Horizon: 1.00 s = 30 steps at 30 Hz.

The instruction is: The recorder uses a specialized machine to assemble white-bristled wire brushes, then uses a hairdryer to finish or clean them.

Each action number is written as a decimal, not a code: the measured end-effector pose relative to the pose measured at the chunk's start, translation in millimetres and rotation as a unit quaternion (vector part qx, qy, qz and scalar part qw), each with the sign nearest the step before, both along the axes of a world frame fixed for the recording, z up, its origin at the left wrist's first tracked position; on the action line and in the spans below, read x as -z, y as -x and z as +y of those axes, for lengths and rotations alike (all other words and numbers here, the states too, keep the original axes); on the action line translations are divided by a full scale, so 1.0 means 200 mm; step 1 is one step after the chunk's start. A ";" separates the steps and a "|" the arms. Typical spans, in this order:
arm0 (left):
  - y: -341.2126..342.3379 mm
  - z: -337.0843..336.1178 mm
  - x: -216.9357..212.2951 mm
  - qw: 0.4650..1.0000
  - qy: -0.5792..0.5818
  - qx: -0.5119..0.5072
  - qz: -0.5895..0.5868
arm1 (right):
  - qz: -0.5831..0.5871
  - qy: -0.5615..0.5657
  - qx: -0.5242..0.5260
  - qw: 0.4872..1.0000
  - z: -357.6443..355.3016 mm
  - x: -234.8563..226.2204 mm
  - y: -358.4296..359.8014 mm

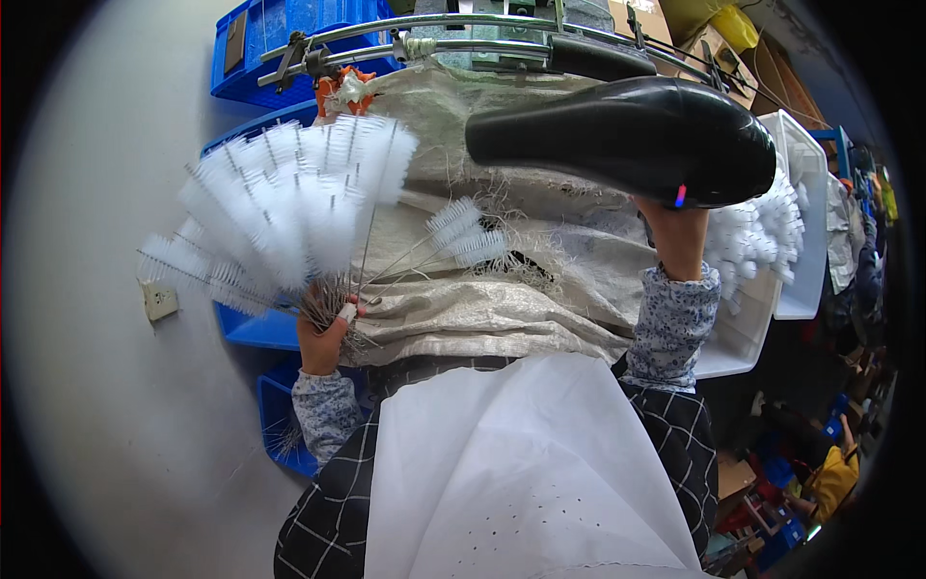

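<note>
Gripping a fan of white wire brushes [289, 207], the left hand [323, 338] closes; the right hand [675, 236] clasps a black hair dryer [627, 135].

One head cam, fisheye, looks steeply down from above the woven sack [482, 289], very close; sack fills centre, edges bend outward.
</note>
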<state>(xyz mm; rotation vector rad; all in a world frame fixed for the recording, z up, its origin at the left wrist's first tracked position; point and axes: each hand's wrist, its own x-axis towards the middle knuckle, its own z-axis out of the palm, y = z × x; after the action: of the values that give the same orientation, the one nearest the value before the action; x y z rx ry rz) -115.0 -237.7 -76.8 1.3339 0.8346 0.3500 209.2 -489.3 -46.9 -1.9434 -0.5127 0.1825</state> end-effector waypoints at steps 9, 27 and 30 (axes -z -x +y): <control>-0.01 0.00 0.02 1.000 -0.010 0.028 0.000 | -0.158 0.039 -0.165 0.973 -0.04 -0.01 0.01; 0.03 0.00 0.09 0.999 0.017 0.031 0.010 | -0.117 0.079 -0.050 0.989 -0.18 -0.02 -0.05; 0.03 -0.01 0.07 0.999 -0.012 0.036 0.007 | 0.037 -0.080 -0.049 0.995 -0.11 -0.01 -0.04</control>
<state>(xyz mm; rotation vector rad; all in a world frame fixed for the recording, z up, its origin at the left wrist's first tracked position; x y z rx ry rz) -121.7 -239.7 -91.3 1.3855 0.7945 0.2958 216.8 -511.0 -44.7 -1.7506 -0.5573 0.2669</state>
